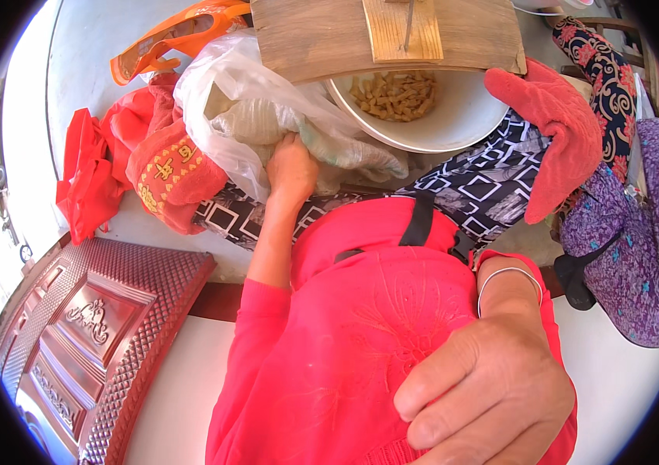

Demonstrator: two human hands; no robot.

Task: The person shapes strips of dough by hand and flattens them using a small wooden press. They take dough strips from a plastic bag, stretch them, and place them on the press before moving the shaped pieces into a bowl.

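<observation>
My left hand is closed at the mouth of a clear plastic bag, gripping a crumpled pale greenish cloth that lies in and over it. Close to the camera, my right hand, with a silver bangle at the wrist, hangs before my red top with its fingers curled in. Whatever its fingertips may hold is hidden behind the knuckles. Beyond my lap stands a white bowl with a heap of brownish-yellow strips in it. A wooden board covers the bowl's far part.
A wood block with a metal rod sits on the board. Red towels cover my knees. To the left are a red bag, an orange bag and a brown embossed door panel. Patterned purple fabric hangs at the right.
</observation>
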